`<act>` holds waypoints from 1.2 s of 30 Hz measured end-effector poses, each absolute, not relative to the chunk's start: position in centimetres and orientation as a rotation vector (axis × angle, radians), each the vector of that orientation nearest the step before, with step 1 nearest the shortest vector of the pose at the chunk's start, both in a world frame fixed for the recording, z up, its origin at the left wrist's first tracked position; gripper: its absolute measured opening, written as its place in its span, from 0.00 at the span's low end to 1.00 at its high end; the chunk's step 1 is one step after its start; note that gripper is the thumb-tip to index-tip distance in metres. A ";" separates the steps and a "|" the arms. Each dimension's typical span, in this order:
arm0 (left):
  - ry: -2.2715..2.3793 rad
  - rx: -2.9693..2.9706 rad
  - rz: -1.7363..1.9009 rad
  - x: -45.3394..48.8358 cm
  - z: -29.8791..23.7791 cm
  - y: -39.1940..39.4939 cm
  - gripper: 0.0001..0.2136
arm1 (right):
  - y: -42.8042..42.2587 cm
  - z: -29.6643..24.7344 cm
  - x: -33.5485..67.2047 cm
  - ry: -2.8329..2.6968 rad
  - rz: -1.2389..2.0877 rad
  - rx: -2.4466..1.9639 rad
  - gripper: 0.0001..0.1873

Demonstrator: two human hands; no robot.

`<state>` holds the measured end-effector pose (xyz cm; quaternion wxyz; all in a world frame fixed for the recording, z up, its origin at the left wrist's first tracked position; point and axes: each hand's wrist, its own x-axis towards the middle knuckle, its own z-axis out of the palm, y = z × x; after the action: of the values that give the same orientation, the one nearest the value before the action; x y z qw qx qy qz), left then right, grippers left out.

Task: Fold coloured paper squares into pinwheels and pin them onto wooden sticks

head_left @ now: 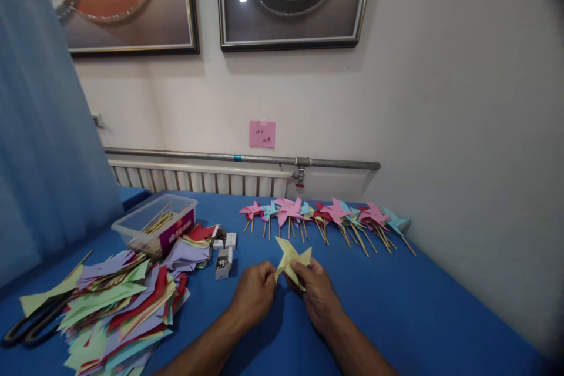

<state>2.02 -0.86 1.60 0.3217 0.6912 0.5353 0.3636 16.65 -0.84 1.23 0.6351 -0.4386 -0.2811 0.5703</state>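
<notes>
A pale yellow paper pinwheel (291, 259) is held just above the blue table (423, 311) by both my hands. My left hand (254, 292) pinches its left edge with closed fingers. My right hand (316, 294) grips its lower right part, fingers curled on the paper. A row of finished pinwheels (328, 214) in pink, red and light blue lies on wooden sticks just beyond my hands, near the wall.
A big heap of cut coloured paper (118, 305) covers the table's left side, with black scissors (33, 323) at its left edge. A clear plastic box of sticks (154, 224) and small white boxes (224, 261) stand behind it. Curtain left, radiator behind.
</notes>
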 end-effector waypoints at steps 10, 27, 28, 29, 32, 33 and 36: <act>1.520 1.881 0.857 1.2 1.3 -0.4 0.06 | 0.4 1.2 18.7 -0.589 1.177 -1.099 0.20; 1.603 1.851 1.035 1.8 2.0 -0.9 0.07 | -0.8 -0.1 16.1 -0.685 1.405 -0.978 0.26; 1.587 1.846 1.039 2.0 1.8 -0.9 0.07 | -0.8 -0.5 15.8 -0.738 1.406 -0.977 0.25; 1.566 1.844 1.038 2.1 1.7 -1.0 0.08 | -0.8 -0.9 15.6 -0.784 1.404 -0.977 0.24; 1.514 1.848 1.042 2.4 1.3 -1.2 0.08 | -0.4 -1.6 15.2 -0.842 1.355 -1.017 0.24; 1.509 1.851 1.044 2.5 1.2 -1.2 0.08 | -0.3 -1.7 15.3 -0.844 1.332 -1.035 0.23; 1.507 1.874 1.034 2.5 0.8 -1.1 0.08 | -0.2 -1.5 15.5 -0.862 1.278 -1.070 0.21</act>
<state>2.53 -1.14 0.84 0.2588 0.6915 0.5562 0.3814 15.51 -0.19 -1.50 0.5914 -0.4598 -0.3705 0.5492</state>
